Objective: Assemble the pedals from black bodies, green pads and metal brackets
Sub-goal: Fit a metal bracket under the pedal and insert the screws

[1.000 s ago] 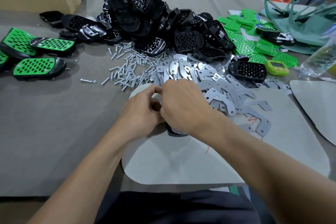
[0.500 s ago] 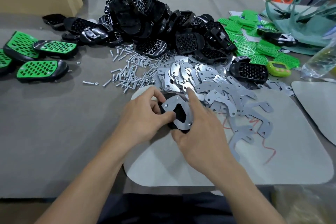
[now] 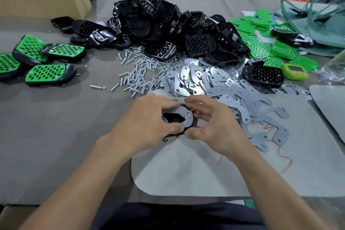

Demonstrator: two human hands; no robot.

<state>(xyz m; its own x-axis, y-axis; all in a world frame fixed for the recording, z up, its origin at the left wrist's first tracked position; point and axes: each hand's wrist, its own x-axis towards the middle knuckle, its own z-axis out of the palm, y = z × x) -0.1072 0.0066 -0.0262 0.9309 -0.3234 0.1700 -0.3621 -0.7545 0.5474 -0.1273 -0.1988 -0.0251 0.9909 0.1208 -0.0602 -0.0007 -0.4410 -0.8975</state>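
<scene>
Head view: left hand (image 3: 144, 117), right hand (image 3: 214, 127) hold pedal (image 3: 180, 118) at mat's (image 3: 186, 172) edge.

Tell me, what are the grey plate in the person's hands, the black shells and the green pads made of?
The metal bracket, gripped in the left hand: looks like stamped sheet steel, dull grey with a soft sheen, thin with punched holes. The black bodies: likely moulded plastic, glossy highlights, honeycomb ribs. The green pads: probably plastic or rubber, slightly shiny, perforated; the look cannot settle which.
</scene>
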